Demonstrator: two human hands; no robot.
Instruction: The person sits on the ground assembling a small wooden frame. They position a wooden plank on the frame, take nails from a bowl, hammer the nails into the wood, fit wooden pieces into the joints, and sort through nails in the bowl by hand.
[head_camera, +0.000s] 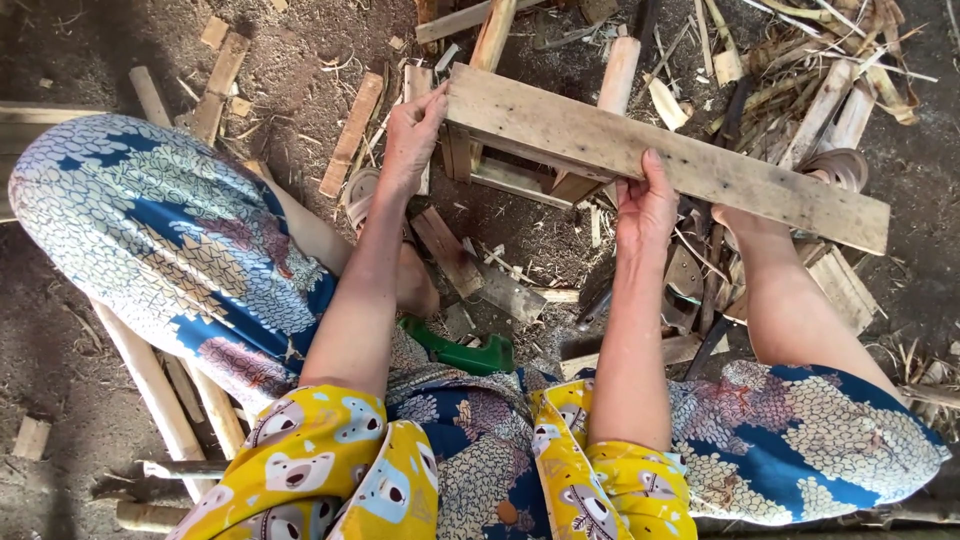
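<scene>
Long plank (690, 165) slants upper-left to lower-right; left hand (412, 140), right hand (645, 205) each grip plank.

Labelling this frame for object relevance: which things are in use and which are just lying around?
In use:
- left hand on the end of the long plank
- right hand gripping that plank's near edge
- wooden frame under the plank

Lying about:
- green plastic tool by the feet
- loose wood offcuts
- bamboo strips
- poles

Bare dirt floor (70, 330); wood offcuts (352, 133), bamboo poles (150, 385), dry husk strips (800, 60) and a green plastic handle (462, 353) lie scattered on it.
</scene>
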